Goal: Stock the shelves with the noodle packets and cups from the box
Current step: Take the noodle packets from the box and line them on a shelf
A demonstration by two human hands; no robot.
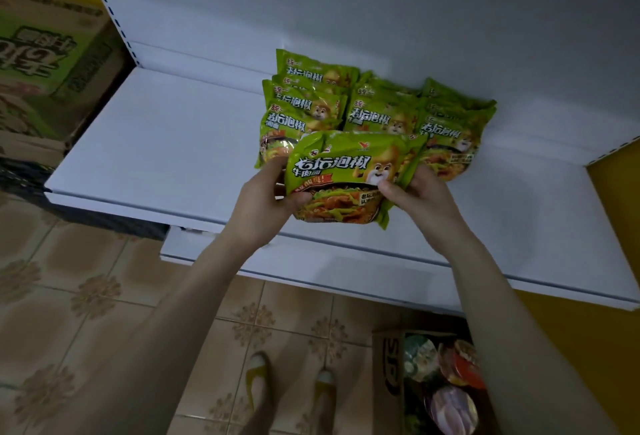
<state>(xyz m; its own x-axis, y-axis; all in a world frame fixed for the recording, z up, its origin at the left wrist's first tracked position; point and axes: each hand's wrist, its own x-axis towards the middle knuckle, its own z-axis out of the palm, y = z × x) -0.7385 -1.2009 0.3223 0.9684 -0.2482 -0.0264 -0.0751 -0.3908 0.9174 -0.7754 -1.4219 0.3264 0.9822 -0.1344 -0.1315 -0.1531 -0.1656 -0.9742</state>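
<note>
I hold a green noodle packet (349, 174) over the front of the white shelf (156, 143). My left hand (266, 199) grips its left edge, thumb on the front. My right hand (419, 192) pinches its right side; a second packet's edge seems to show behind it. Behind them, several matching green packets (311, 105) lie in three overlapping rows on the shelf, leaning toward the back wall. On the floor at lower right, an open cardboard box (388, 368) holds noodle cups (457, 365) with foil lids.
A lower white shelf (346, 268) juts out beneath the first. Stacked green-printed cartons (52, 63) stand at the left beside the shelf unit. The floor is patterned tile (86, 296), with my two feet (291, 389) near the box. Yellow wall at right.
</note>
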